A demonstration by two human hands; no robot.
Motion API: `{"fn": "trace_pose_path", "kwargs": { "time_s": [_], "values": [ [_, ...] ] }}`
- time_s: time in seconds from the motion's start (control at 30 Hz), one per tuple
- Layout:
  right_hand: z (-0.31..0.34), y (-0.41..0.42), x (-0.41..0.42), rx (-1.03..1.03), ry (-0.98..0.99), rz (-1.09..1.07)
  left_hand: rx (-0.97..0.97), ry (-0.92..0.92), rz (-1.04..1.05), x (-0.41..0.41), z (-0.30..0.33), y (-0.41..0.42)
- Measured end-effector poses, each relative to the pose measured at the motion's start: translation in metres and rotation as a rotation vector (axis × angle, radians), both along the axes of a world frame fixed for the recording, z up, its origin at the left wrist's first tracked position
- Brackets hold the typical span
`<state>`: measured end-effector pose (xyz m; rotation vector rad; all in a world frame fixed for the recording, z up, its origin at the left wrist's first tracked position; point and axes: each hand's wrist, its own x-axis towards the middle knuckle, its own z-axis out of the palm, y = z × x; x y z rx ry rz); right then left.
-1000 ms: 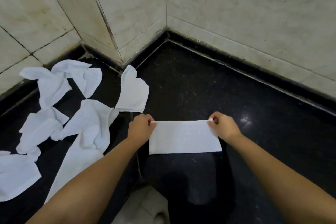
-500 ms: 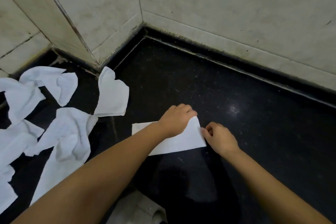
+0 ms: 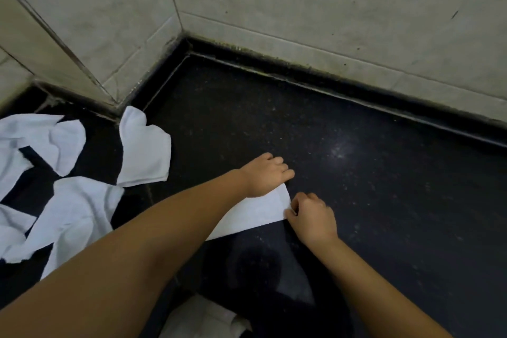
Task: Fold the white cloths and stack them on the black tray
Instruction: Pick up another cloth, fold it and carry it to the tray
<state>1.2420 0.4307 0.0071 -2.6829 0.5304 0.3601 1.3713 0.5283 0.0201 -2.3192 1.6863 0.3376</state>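
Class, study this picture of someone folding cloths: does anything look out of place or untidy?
Yes. Several crumpled white cloths lie scattered and overlapping on the dark surface at the left, unfolded. The cloth being folded lies flat and neat under the left hand and right hand.

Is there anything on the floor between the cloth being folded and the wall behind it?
No. In the head view, only bare black floor lies between the cloth under the hands and the wall.

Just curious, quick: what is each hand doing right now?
Left hand: fingers curled, holding the white cloth at its far right corner.
Right hand: pinching the cloth's right edge.
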Motion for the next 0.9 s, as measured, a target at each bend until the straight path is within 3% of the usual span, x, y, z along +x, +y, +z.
{"fn": "trace_pose_path", "kwargs": {
  "time_s": [0.17, 0.27, 0.5, 0.77, 0.9],
  "values": [
    [0.008, -0.002, -0.004, 0.467, -0.017, -0.277, -0.029, -0.065, -0.02, 0.001, 0.002, 0.008],
    [0.012, 0.003, -0.006, 0.613, -0.076, -0.361, -0.144, -0.1, 0.021, 0.005, 0.011, 0.024],
    [0.025, 0.06, -0.003, 0.562, -0.288, -0.026, -0.279, -0.097, 0.234, 0.006, 0.027, 0.11],
    [0.005, 0.142, 0.003, 0.384, -0.359, 0.337, -0.326, -0.118, 0.379, -0.011, 0.011, 0.193],
    [-0.006, 0.159, 0.007, 0.265, -0.295, 0.465, -0.285, -0.072, 0.472, -0.014, -0.003, 0.209]
  ]
}}
